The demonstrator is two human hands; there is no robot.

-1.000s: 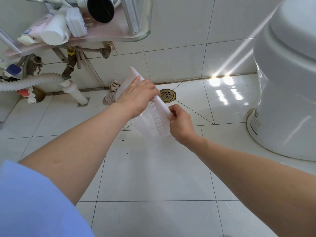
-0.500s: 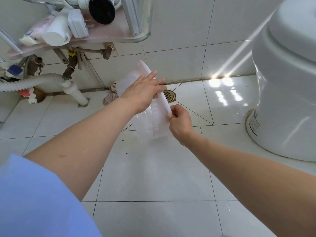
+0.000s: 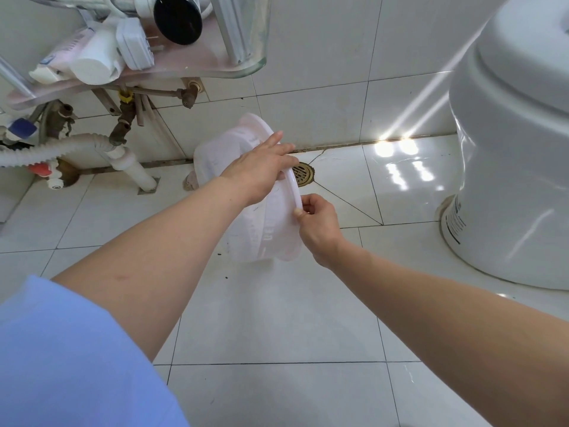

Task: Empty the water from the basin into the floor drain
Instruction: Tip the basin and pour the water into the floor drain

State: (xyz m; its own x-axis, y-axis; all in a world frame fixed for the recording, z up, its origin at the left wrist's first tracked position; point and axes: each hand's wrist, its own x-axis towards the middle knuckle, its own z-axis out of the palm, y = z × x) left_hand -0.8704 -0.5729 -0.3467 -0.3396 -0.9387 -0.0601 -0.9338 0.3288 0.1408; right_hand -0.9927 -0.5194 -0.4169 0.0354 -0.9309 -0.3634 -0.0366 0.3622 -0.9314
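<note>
The right hand's (image 3: 318,228) fingers (image 3: 303,211) were pinched together on the near rim of the basin (image 3: 271,229), thumb on top. The left hand (image 3: 260,171) lay over the basin's upturned side, its fingers nearly straight and close together, pressing on the wall just behind the rim. The basin was tipped on its side above the floor (image 3: 277,318), its mouth turned toward the drain (image 3: 303,174), which showed just past the rim. Compared with a second before, the basin had swung further over and the left fingers had flattened. Whether water was running out could not be made out. A toilet (image 3: 508,149) stood well to the right.
</note>
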